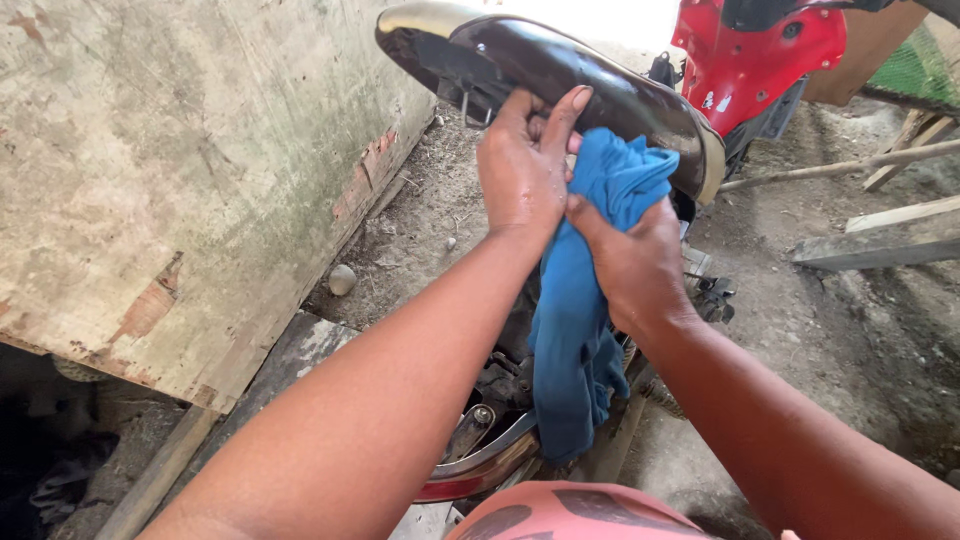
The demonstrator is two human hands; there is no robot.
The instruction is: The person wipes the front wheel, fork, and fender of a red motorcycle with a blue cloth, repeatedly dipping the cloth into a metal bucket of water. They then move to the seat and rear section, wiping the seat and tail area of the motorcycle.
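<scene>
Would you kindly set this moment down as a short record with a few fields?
place: dirt ground beside a weathered wall
main thing: motorbike seat, dark and glossy, tipped up
left hand: grips the seat's edge
right hand: presses a blue cloth against the seat
cloth: bunched at the top, hanging down over the engine parts
nearby: red body panel, wooden planks, a small stone
</scene>
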